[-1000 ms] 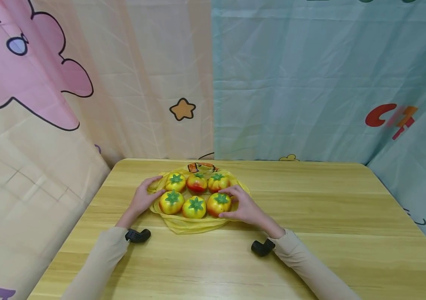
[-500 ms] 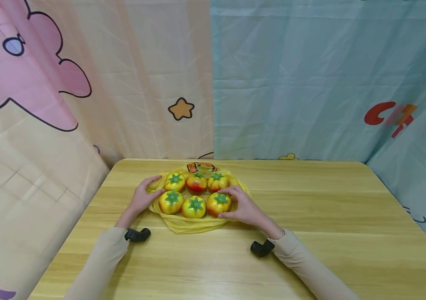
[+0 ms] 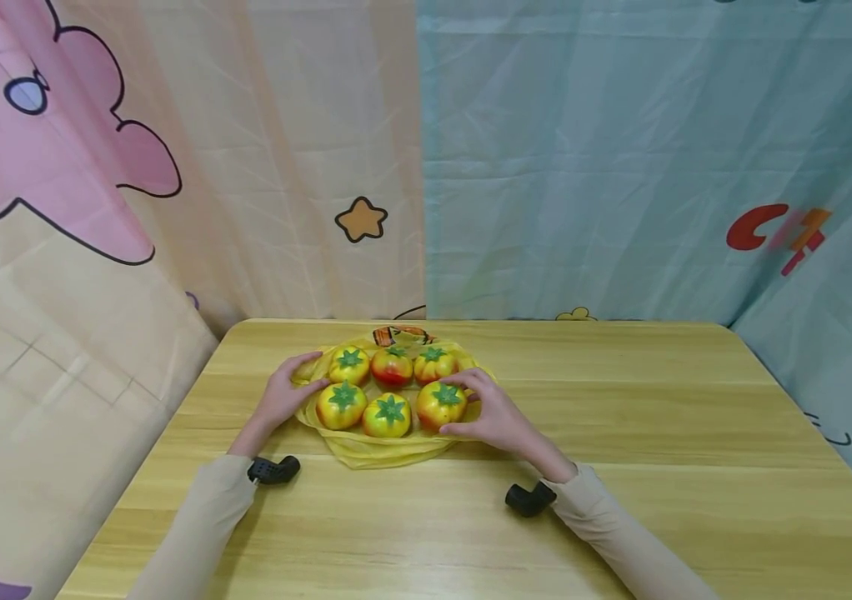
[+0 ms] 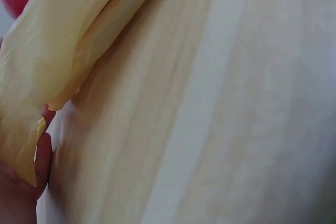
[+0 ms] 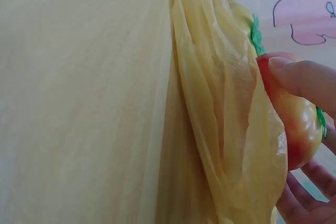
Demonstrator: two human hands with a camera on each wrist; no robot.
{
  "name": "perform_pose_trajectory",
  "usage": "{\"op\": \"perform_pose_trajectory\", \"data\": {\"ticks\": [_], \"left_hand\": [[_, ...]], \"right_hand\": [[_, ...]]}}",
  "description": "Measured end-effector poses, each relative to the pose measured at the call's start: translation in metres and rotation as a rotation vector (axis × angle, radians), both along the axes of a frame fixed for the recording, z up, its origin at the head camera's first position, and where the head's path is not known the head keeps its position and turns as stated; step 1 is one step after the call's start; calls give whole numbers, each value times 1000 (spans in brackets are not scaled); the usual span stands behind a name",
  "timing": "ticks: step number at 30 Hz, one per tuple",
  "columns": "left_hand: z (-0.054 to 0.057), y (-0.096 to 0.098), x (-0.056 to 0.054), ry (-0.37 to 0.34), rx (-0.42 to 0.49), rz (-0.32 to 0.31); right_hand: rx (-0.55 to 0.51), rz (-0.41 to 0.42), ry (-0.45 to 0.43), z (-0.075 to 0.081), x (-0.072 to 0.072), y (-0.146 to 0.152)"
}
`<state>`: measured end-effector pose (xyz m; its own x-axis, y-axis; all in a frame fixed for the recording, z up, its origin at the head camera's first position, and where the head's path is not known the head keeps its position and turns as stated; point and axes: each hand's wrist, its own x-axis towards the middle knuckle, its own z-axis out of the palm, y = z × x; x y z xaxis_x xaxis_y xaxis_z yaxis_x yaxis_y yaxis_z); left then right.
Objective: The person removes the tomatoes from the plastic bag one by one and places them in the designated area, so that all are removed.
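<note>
Several yellow-red tomatoes with green star-shaped tops stand in two rows on a spread yellow plastic bag (image 3: 384, 452). My right hand (image 3: 497, 421) grips the front right tomato (image 3: 438, 408) from its right side, thumb in front and fingers behind. In the right wrist view the thumb presses on that tomato (image 5: 296, 124), and the bag's crumpled edge (image 5: 226, 103) partly covers it. At the bag's left edge my left hand (image 3: 279, 396) rests with thumb and fingers spread, beside the front left tomato (image 3: 341, 406). The left wrist view has bag film (image 4: 47, 66) draped over this hand, hiding part of it.
The bag lies near the back of a wooden table (image 3: 621, 400). Printed curtains (image 3: 546, 167) hang right behind the table's far edge. A dark wrist camera (image 3: 273, 471) sits by the left cuff, and another wrist camera (image 3: 531, 498) by the right.
The right hand and its tomato have shifted slightly to the right, widening the gap to the front middle tomato. My left hand stays at the bag's left edge.
</note>
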<state>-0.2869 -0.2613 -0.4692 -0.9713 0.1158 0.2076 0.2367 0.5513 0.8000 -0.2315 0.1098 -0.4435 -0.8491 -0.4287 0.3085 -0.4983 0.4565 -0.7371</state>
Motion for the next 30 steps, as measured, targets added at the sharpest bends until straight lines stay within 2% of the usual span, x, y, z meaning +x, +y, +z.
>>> {"op": "perform_pose_trajectory", "data": {"ticks": [6, 20, 30], "left_hand": [[-1, 0, 0, -6, -9, 1], [-2, 1, -2, 29, -19, 9], [-1, 1, 1, 11, -20, 6]], "right_hand": [[-20, -23, 27, 5, 2, 5], [-24, -93, 94, 19, 2, 30], [-52, -133, 112, 22, 3, 50]]}}
